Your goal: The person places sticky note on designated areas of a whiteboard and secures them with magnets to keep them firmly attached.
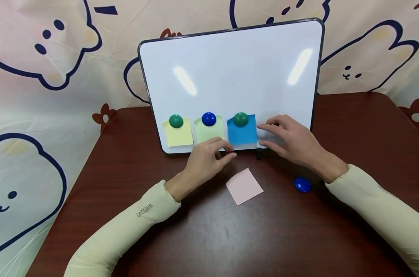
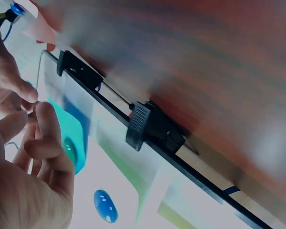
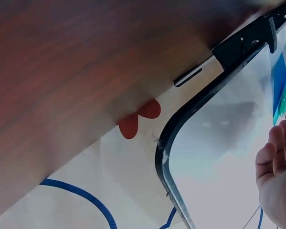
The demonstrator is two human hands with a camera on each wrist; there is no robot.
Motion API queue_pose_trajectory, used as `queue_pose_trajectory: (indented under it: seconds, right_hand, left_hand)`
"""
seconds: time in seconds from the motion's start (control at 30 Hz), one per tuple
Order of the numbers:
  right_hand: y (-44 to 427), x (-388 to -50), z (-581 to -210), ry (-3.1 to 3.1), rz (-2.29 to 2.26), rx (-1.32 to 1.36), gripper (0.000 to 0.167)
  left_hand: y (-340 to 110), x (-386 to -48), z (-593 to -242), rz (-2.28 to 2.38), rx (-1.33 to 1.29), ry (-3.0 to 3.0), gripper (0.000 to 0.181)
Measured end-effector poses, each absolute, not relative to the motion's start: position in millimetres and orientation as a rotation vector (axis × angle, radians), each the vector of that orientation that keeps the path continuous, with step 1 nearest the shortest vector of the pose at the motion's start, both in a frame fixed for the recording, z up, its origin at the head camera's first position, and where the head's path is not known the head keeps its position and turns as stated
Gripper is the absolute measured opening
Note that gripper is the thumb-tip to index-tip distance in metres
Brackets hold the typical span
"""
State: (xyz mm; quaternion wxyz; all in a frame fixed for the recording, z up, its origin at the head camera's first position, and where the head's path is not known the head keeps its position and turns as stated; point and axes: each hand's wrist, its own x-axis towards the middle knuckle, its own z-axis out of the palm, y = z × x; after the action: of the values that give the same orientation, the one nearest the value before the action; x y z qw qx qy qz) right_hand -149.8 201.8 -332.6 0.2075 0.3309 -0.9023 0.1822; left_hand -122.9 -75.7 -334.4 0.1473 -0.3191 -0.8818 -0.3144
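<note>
A blue sticky note (image 1: 242,135) hangs on the whiteboard (image 1: 230,73) under a green round magnet (image 1: 241,119). Beside its right edge is my right hand (image 1: 294,144), thumb and fingers apart; whether a fingertip touches the note I cannot tell. My left hand (image 1: 209,159) hovers by the board's lower edge, below the light green sticky note (image 1: 206,132), fingers loosely bent and nothing visible in them. A blue magnet (image 1: 208,119) pins that light green note. Leftmost hangs a yellow sticky note (image 1: 179,136) with another green magnet (image 1: 176,121).
On the brown table (image 1: 209,238) lie a pink sticky note (image 1: 245,186), in front of the board, and a loose blue magnet (image 1: 302,184) near the right forearm. Black clip feet (image 2: 154,126) grip the board's bottom edge. A patterned cloth (image 1: 119,23) hangs behind.
</note>
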Motion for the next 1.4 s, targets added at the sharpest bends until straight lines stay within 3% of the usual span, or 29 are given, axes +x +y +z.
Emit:
queue_pose_trajectory:
  seconds: [0.53, 1.1, 1.4]
  right_hand:
    - [221, -125, -336, -2.529, 0.505, 0.994, 0.045]
    - [255, -113, -343, -2.577, 0.466, 1.303, 0.039]
    - [274, -106, -345, -2.773, 0.414, 1.255, 0.030]
  left_hand:
    - [-81, -98, -332, -0.906, -0.893, -2.722, 0.012]
    - [-88, -86, -337, -0.765, -0.905, -2.884, 0.013]
    - [-90, -81, -336, -0.756, -0.887, -2.985, 0.012]
